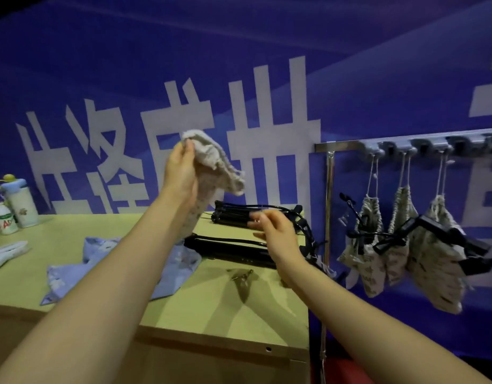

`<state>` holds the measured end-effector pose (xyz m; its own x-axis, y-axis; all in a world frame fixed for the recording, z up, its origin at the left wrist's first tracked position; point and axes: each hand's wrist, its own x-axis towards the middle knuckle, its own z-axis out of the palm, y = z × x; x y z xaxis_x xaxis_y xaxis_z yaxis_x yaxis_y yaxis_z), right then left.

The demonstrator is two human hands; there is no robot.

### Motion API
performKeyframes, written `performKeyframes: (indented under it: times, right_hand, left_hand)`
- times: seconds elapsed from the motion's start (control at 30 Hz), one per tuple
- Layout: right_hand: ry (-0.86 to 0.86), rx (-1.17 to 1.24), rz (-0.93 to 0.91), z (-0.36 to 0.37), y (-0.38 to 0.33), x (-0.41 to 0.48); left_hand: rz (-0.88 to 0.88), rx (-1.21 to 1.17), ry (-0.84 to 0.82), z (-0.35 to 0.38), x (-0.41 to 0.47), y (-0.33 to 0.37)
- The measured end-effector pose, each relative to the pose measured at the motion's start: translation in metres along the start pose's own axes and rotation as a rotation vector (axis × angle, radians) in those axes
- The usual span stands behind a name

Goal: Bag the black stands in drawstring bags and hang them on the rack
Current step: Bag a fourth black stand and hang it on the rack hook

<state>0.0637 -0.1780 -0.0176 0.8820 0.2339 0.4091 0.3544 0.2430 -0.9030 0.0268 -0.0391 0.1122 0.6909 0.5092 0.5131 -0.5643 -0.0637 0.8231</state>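
My left hand (181, 173) holds a beige drawstring bag (214, 162) raised above the table, gripping it near its mouth. My right hand (272, 228) hovers empty, fingers loosely curled, just above two black folded stands; one stand (231, 250) lies nearer me, the other (239, 213) behind it. On the right a metal rack (350, 144) with hooks carries three bagged stands (400, 245) hanging by their cords, black clamps sticking out of the bags.
Pale blue patterned bags (178, 270) lie on the yellow-green table (211, 306) under my left arm. A water bottle (19, 202) and a small white bottle (4, 217) stand at the far left. The rack's pole (326, 217) stands by the table's right edge.
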Motion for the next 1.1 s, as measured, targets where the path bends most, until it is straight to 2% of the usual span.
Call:
performKeyframes:
  times: [0.1, 0.2, 0.3, 0.37, 0.47, 0.53, 0.63, 0.7, 0.77, 0.83, 0.9, 1.0, 1.1]
  right_hand:
    - [0.170, -0.053, -0.241, -0.021, -0.049, 0.014]
    - [0.265, -0.165, -0.472, -0.058, -0.095, 0.017]
    - [0.347, -0.393, -0.618, -0.103, -0.127, 0.010]
    - [0.364, -0.551, -0.645, -0.137, -0.141, 0.002]
    - [0.301, -0.807, -0.555, -0.171, -0.142, -0.005]
    - [0.233, -0.958, -0.469, -0.192, -0.130, -0.009]
    - [-0.014, -0.954, -0.260, -0.205, -0.104, -0.017]
    - [-0.211, -0.946, -0.035, -0.207, -0.078, -0.023]
    - [-0.385, -1.015, 0.154, -0.207, -0.052, -0.028]
    - [-0.519, -1.199, 0.253, -0.208, -0.031, -0.027]
    - [-0.567, -1.335, 0.244, -0.206, -0.021, -0.023]
    - [-0.564, -1.314, 0.164, -0.199, -0.018, -0.021]
    - [-0.667, -1.271, 0.082, -0.176, -0.015, -0.026]
  left_hand:
    - [-0.006, -0.076, -0.125, 0.050, -0.013, 0.006]
    - [-0.017, -0.160, -0.240, 0.098, -0.035, 0.015]
    - [-0.029, -0.216, -0.339, 0.149, -0.054, 0.025]
    - [-0.063, -0.211, -0.371, 0.179, -0.066, 0.024]
    - [-0.118, -0.018, -0.332, 0.203, -0.080, 0.001]
    - [-0.171, 0.205, -0.390, 0.208, -0.091, -0.025]
    - [-0.352, 0.341, -0.503, 0.201, -0.109, -0.061]
    - [-0.418, 0.366, -0.477, 0.191, -0.117, -0.078]
    - [-0.366, 0.497, -0.447, 0.179, -0.123, -0.089]
    - [-0.223, 0.721, -0.452, 0.164, -0.124, -0.094]
    - [-0.151, 0.883, -0.441, 0.144, -0.122, -0.097]
    - [-0.204, 0.975, -0.416, 0.119, -0.117, -0.102]
    - [-0.309, 0.895, -0.403, 0.101, -0.117, -0.111]
